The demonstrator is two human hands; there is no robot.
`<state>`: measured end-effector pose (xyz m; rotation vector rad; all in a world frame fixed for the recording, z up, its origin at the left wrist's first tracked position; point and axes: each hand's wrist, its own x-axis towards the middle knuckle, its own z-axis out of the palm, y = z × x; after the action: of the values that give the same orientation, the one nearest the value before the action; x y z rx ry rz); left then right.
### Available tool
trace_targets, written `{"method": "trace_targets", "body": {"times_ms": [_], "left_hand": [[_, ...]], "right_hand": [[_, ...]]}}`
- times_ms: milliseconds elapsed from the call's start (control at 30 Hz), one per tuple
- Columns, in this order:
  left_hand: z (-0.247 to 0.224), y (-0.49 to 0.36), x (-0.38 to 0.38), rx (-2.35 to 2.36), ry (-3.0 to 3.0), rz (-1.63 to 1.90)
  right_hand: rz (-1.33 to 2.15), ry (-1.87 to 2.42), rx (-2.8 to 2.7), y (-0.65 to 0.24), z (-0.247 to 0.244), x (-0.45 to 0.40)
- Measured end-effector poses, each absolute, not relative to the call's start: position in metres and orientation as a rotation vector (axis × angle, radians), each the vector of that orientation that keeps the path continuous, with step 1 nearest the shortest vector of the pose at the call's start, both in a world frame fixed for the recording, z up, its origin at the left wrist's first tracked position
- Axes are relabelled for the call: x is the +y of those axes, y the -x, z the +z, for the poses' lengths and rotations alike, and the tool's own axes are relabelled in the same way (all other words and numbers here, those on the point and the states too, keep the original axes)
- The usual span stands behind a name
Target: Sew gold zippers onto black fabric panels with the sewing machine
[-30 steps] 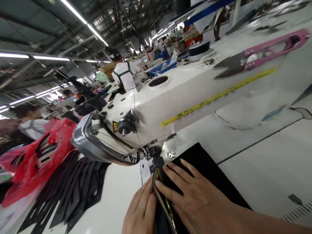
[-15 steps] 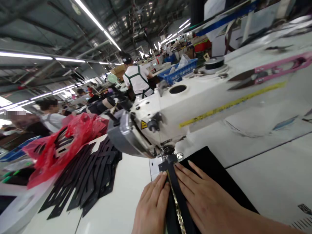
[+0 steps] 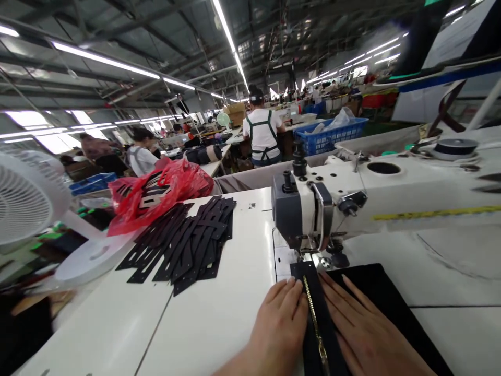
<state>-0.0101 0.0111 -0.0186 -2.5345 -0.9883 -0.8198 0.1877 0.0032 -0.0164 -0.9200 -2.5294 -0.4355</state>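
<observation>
A black strip [image 3: 327, 318] with a gold-toothed zipper [image 3: 312, 308] down its middle lies on the table, its far end close to the presser-foot area of a white and grey sewing machine [image 3: 301, 211]. The metal zipper pull [image 3: 322, 351] is at the near end. My left hand [image 3: 278, 326] rests on the strip's left side, fingers laid flat and pointing towards the machine. On the right side, my right hand [image 3: 362, 329] lies flat with its fingers stretched out. Beneath it and beyond spreads a black panel [image 3: 378, 279]. Whether the needle is in the strip cannot be seen.
Left of the machine lies a pile of black slotted pieces [image 3: 191, 243] beside a red plastic bag [image 3: 168, 183]. A white fan [image 3: 31, 196] stands at the far left. Beyond the table are a person in a white shirt [image 3: 261, 130] and a blue basket [image 3: 332, 134].
The view has turned left and levelled, so the machine and hands appear further right and the fan has come into view. Both hands still rest on the zipper strip.
</observation>
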Motion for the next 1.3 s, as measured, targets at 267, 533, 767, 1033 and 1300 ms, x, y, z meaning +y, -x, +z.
{"method": "trace_targets", "body": {"times_ms": [267, 533, 767, 1033, 1300], "left_hand": [[-0.013, 0.001, 0.019, -1.064, 2.568, -0.869], [-0.012, -0.007, 0.035, -1.083, 2.605, -0.854], [-0.015, -0.007, 0.035, -1.042, 2.583, -0.873], [-0.016, -0.009, 0.040, -1.030, 2.577, -0.958], [-0.018, -0.010, 0.039, -1.050, 2.583, -0.943]], "right_hand": [[-0.492, 0.927, -2.550, -0.192, -0.017, 0.014], [-0.373, 0.912, -2.556, -0.196, -0.014, 0.034], [-0.479, 0.900, -2.535, -0.196, -0.010, 0.033], [-0.429, 0.916, -2.547, -0.197, -0.010, 0.036], [-0.337, 0.901, -2.549, -0.199, -0.008, 0.036]]}}
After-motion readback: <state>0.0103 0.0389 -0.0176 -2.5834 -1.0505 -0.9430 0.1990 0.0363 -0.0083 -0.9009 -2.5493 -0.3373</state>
